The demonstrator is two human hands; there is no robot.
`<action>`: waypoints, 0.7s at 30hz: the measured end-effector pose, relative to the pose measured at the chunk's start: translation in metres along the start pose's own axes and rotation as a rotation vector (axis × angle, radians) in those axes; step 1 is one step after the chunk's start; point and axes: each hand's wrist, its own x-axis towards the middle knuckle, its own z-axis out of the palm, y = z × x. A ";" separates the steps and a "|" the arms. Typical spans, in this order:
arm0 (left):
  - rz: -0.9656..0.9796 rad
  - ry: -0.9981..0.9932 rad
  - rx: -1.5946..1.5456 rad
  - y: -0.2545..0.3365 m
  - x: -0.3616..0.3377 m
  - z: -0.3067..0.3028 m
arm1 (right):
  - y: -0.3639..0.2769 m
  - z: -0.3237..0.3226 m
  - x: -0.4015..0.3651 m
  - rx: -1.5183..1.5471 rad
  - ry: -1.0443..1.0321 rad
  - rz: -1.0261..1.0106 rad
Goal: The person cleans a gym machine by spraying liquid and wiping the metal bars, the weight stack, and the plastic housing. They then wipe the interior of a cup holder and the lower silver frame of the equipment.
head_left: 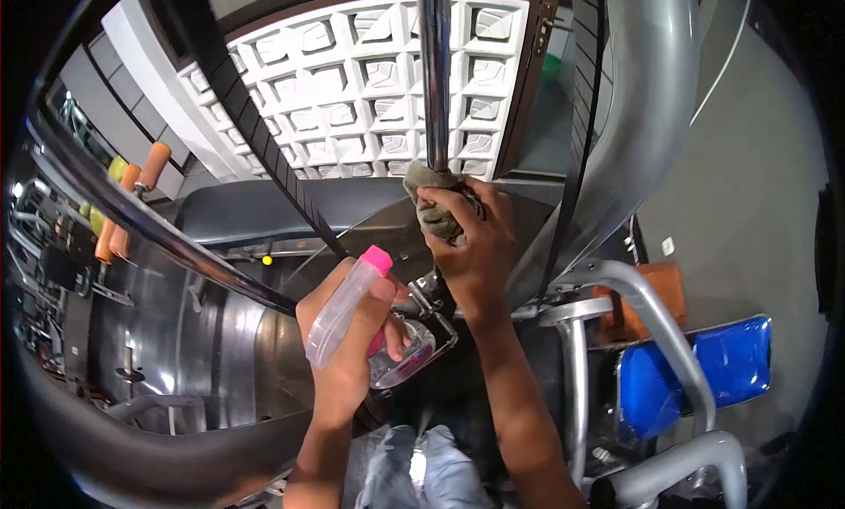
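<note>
My left hand (348, 333) is closed around a clear spray bottle (400, 359) with a pink nozzle (377, 260) and a whitish translucent spray head. Liquid shows in the bottle's body below my fingers. In my right hand (475, 245) is a crumpled grey-green cloth (436, 212), wrapped against the lower part of an upright chrome pole (433, 78). The spray bottle is to the left of the pole and lower in view, apart from the cloth. Under my hands, a metal fitting (429, 293) sits near the foot of the pole, partly hidden.
Black ribbed belts (264, 139) run down on both sides of the pole. A thick silver frame tube (647, 113) curves at the right, above blue pads (695, 373). A dark padded bench (299, 205) lies behind, before a white patterned block wall (330, 78). Orange rollers (154, 166) stand left.
</note>
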 end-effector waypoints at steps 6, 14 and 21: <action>0.006 0.046 0.011 -0.002 -0.007 0.000 | -0.032 -0.026 0.065 0.096 0.196 -0.215; 0.062 0.044 0.021 0.005 -0.002 -0.001 | -0.032 0.000 0.044 0.045 0.120 0.003; 0.095 0.026 0.053 0.006 0.000 -0.004 | -0.005 -0.014 0.014 0.146 -0.061 0.015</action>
